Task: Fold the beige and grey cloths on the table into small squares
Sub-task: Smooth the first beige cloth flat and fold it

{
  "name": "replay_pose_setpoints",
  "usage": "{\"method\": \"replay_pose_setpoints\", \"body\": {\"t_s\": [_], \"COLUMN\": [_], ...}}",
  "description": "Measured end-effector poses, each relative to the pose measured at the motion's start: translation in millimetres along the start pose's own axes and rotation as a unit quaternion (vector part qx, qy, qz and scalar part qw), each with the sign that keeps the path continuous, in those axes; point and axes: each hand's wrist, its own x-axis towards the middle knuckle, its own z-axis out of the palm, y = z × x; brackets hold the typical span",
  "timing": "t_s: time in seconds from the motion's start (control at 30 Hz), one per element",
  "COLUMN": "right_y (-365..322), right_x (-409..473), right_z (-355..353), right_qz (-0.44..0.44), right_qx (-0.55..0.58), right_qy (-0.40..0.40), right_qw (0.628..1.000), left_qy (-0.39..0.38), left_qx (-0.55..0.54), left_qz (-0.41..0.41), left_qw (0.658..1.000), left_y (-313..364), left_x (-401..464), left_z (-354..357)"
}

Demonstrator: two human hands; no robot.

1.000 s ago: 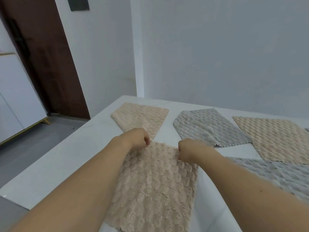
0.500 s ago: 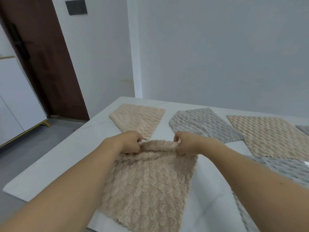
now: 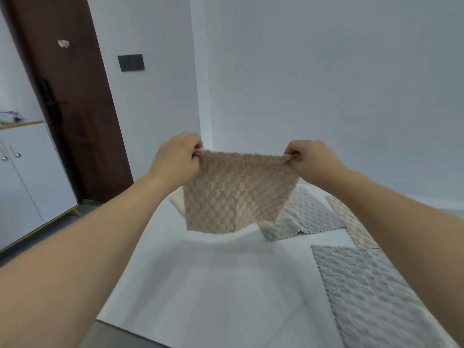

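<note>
A beige cloth with a bubbled texture is hanging in the air above the white tabletop, its lower edge appearing just clear of the surface. The left hand is pinching its upper left corner and the right hand is pinching its upper right corner, pulling the top edge taut, probably so the fabric is hanging flat before a fold. Behind it a grey cloth is lying flat, another grey cloth is lying nearer on the right, and a tan cloth is lying between them.
</note>
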Motion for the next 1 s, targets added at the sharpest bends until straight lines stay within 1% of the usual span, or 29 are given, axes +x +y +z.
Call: {"method": "replay_pose_setpoints", "body": {"t_s": [0.07, 0.1, 0.13, 0.2, 0.3, 0.4, 0.5, 0.53, 0.6, 0.63, 0.67, 0.73, 0.8, 0.87, 0.93, 1.0], "right_y": [-3.7, -4.2, -3.3, -1.0, 4.1, 11.2, 16.2, 17.0, 19.9, 21.3, 21.8, 21.7, 18.8, 15.1, 12.3, 10.7], "right_x": [-19.0, -30.5, -42.5, -68.6, -111.9, -160.5, -201.7, -209.0, -210.9, -207.4, -201.9, -187.7, -173.0, -158.3, -143.6, -128.1], "right_z": [-6.6, -7.2, -5.9, 0.5, 16.6, 43.0, 70.5, 74.2, 73.9, 71.5, 68.7, 66.4, 69.0, 78.0, 92.7, 110.3], "right_qz": [-0.007, -0.011, -0.016, -0.017, 0.011, 0.033, 0.081, 0.096, 0.118, 0.123, 0.125, 0.123, 0.115, 0.102, 0.093, 0.084], "right_qx": [0.006, 0.000, -0.011, -0.037, -0.079, -0.109, -0.114, -0.109, -0.080, -0.064, -0.053, -0.045, -0.046, -0.033, -0.017, -0.005], "right_qy": [0.007, 0.000, -0.015, -0.069, -0.176, -0.269, -0.368, -0.390, -0.393, -0.382, -0.367, -0.331, -0.303, -0.291, -0.284, -0.273], "right_qw": [1.000, 1.000, 1.000, 0.997, 0.981, 0.956, 0.919, 0.909, 0.908, 0.914, 0.920, 0.935, 0.945, 0.951, 0.954, 0.958], "left_qy": [-0.012, -0.030, -0.058, -0.136, -0.280, -0.392, -0.485, -0.512, -0.550, -0.548, -0.533, -0.474, -0.392, -0.314, -0.259, -0.238], "left_qx": [-0.013, -0.022, -0.033, -0.066, -0.105, -0.057, -0.002, -0.001, -0.021, -0.034, -0.043, -0.033, -0.015, -0.033, -0.057, -0.072], "left_qz": [-0.004, -0.013, -0.028, -0.071, -0.110, -0.098, -0.079, -0.084, -0.111, -0.127, -0.140, -0.140, -0.139, -0.157, -0.166, -0.171], "left_qw": [1.000, 0.999, 0.997, 0.986, 0.948, 0.913, 0.871, 0.855, 0.828, 0.826, 0.833, 0.869, 0.909, 0.936, 0.950, 0.953], "left_y": [8.9, 14.3, 20.4, 32.8, 46.8, 54.7, 62.9, 66.0, 68.3, 66.5, 63.2, 54.1, 46.4, 43.5, 43.7, 45.6], "left_x": [-16.2, -27.5, -40.3, -69.6, -118.4, -166.5, -206.7, -215.5, -221.9, -219.5, -214.7, -201.7, -187.4, -173.8, -160.9, -149.8], "left_z": [-9.6, -12.6, -14.7, -16.8, -6.4, 15.0, 31.1, 32.6, 32.3, 31.6, 31.6, 34.6, 42.2, 54.2, 70.6, 91.3]}}
